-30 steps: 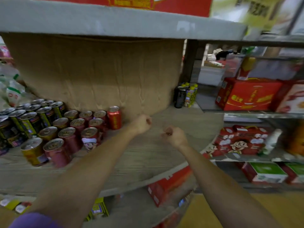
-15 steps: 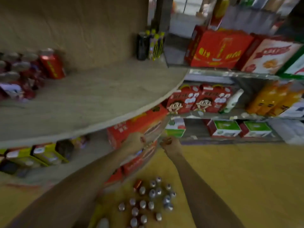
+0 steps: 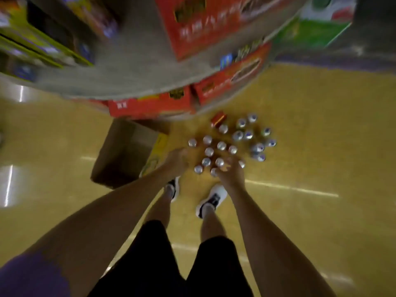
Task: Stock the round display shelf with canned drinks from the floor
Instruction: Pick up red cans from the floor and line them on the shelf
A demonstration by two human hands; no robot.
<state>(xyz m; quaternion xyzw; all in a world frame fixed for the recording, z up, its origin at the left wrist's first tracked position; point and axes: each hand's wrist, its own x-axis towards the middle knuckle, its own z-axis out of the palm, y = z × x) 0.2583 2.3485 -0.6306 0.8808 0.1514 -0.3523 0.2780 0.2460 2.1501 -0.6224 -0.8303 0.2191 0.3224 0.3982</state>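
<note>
Several canned drinks (image 3: 221, 145) stand upright in a cluster on the yellow floor, silver tops facing me. One red can (image 3: 217, 119) lies on its side at the far edge of the cluster. My left hand (image 3: 177, 160) reaches down at the cluster's left edge, blurred, and holds nothing that I can see. My right hand (image 3: 231, 173) hovers over the nearest cans with its fingers spread. The round display shelf (image 3: 128, 82) curves across the top of the view, only its lower tier showing.
An open cardboard box (image 3: 126, 153) sits on the floor left of the cans. Red cartons (image 3: 150, 106) fill the space under the shelf edge. My two feet (image 3: 211, 199) stand just behind the cans. Bare floor lies to the right.
My view has swung from the shelf top down to the floor. Both hands dropped from shelf height to the cans, and the fists have loosened.
</note>
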